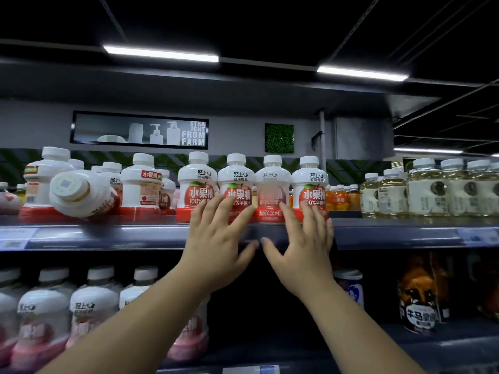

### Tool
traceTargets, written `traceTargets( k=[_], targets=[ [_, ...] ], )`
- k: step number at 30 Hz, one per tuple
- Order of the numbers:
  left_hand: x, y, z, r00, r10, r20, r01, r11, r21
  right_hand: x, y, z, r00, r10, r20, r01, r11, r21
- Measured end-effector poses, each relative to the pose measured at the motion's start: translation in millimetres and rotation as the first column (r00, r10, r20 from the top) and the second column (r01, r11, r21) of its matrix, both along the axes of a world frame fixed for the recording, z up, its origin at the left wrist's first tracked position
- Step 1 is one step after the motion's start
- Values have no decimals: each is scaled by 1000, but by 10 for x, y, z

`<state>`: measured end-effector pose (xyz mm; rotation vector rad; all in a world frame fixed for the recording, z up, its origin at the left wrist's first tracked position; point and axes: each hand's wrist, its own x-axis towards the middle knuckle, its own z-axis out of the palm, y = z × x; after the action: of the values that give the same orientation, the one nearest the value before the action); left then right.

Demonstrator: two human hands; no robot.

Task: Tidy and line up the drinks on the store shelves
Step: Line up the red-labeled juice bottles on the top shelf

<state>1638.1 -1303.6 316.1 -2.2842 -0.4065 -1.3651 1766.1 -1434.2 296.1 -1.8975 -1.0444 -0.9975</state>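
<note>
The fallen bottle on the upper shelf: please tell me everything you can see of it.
The fallen bottle is white and squat, plastic by its look, with some red label showing at its right. It lies on its side on the upper shelf, a round pale end turned toward the camera. Similar upright bottles stand close behind and beside it.

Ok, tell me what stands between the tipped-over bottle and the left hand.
Head view: past the tipped-over bottle, an upright bottle with label turned aside, then a front-facing bottle by the left hand.
</note>
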Motion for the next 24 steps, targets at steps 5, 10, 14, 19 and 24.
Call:
traceTargets(
  k=[5,10,14,19,24],
  targets=[
    [-292,97,-59,997,25,66,-20,996,-81,-156,211,50,979,141,144,-155,984,89],
    [-954,455,-172,976,104,192,-76,986,-146,-749,689,159,903,351,247,-389,913,125],
    [-1480,771,-172,917,104,386,-30,981,-194,-1277,1084,316,832,519,197,-541,838,77],
    [-1781,1177,22,864,89,496,72,952,-296,-1636,1543,594,849,526,48,-528,847,59],
    [-1804,1437,259,884,0,468,193,911,-364,-1752,1836,746,879,475,-38,-474,880,38]
  ],
)
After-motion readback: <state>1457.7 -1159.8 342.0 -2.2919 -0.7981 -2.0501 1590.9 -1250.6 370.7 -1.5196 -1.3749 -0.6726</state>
